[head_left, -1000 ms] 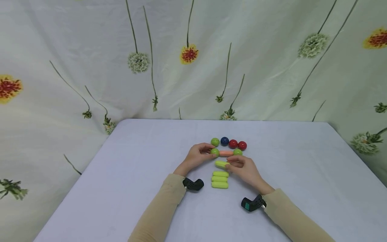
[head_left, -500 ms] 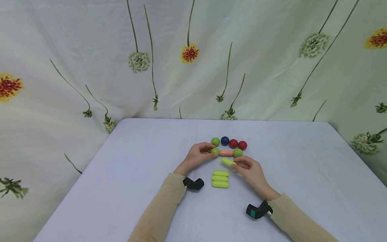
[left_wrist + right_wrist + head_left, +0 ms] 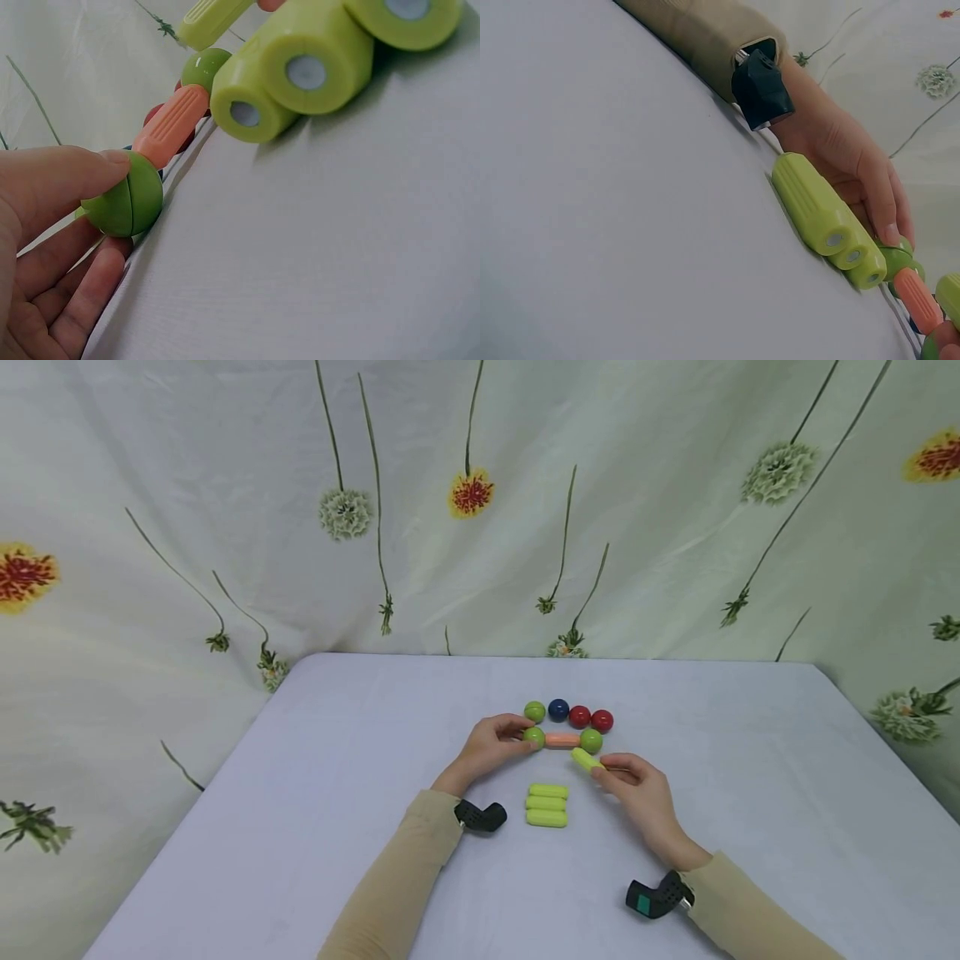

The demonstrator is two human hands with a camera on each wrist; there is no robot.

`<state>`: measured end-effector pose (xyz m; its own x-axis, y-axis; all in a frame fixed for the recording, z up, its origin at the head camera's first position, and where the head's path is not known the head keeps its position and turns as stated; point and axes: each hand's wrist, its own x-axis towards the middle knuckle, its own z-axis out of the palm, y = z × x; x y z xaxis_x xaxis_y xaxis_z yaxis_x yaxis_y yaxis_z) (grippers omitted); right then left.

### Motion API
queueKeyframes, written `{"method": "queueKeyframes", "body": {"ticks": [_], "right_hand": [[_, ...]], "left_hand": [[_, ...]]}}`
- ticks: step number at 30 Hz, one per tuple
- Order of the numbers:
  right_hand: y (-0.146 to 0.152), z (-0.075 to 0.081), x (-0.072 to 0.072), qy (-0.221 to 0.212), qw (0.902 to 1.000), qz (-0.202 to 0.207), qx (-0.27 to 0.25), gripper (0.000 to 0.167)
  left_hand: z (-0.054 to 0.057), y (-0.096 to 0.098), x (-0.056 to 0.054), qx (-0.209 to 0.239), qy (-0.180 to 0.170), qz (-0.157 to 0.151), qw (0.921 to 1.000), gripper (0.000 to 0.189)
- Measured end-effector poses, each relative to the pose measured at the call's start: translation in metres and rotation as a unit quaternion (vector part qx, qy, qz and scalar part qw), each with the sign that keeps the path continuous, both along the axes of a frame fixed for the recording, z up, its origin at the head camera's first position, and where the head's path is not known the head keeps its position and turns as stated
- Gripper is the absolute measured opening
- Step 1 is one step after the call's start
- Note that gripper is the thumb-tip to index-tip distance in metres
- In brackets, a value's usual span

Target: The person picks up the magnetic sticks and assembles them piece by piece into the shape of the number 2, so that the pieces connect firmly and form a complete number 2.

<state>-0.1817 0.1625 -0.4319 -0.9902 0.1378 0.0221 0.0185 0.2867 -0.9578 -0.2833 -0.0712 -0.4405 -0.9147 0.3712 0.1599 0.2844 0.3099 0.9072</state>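
Observation:
My left hand [image 3: 491, 745] pinches a green ball [image 3: 127, 196] between thumb and fingers. That ball meets the left end of an orange rod [image 3: 562, 740], and a second green ball [image 3: 591, 741] sits at the rod's right end. With thumb and fingertips, my right hand [image 3: 641, 795] holds a yellow-green rod [image 3: 586, 759] slantwise. Its far tip lies close to the second green ball; whether they touch I cannot tell. Nearer to me, three more yellow-green rods [image 3: 547, 804] lie side by side, with grey discs in their ends in the left wrist view.
Behind the orange rod, a loose green ball [image 3: 535, 711], a dark blue ball [image 3: 558, 709] and two red balls [image 3: 580, 717] form a row. All rest on a white table [image 3: 337, 760]. A flower-patterned cloth [image 3: 660, 568] hangs beyond the table's far edge.
The right hand has moved right with the yellow-green rod, turning it from level to slanted, its tip now by the right green ball. The left hand keeps its place on the left ball.

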Motion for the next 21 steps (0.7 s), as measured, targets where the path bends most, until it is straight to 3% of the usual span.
{"method": "queueKeyframes", "body": {"ticks": [21], "right_hand": [[0.0036, -0.001, -0.0004, -0.006, 0.9983, -0.057, -0.006, 0.033]], "left_hand": [[0.0034, -0.0001, 0.0024, 0.004, 0.004, -0.003, 1.0, 0.032]]}}
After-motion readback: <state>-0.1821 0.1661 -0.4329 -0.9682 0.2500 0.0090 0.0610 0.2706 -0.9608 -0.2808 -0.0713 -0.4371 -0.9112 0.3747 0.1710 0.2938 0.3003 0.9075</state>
